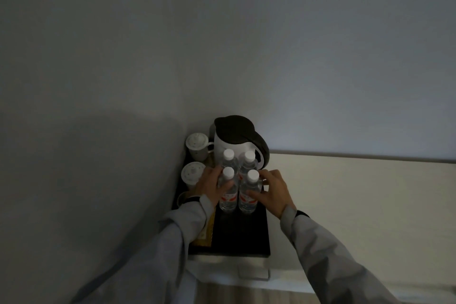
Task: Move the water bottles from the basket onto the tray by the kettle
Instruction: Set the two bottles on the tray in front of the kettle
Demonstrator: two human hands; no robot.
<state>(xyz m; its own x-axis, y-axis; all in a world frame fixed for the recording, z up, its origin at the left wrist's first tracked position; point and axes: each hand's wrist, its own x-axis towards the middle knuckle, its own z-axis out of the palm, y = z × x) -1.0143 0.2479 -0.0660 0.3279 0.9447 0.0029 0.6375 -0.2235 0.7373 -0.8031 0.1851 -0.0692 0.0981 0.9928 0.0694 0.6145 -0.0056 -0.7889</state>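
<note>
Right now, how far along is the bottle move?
Looks nearly done: four water bottles stand upright in a two-by-two cluster on the black tray, right in front of the kettle. In hand: the left hand and right hand are on the front two, apparently settling them. No basket is in view, so any remainder can't be confirmed.

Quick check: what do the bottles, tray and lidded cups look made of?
Bottles: clear thin plastic, white screw caps; you see through the walls. Tray: black, smooth, slightly glossy, perhaps lacquered wood or plastic; light too dim to tell. Lidded cups: pale glazed ceramic, likely, faintly speckled.
</note>
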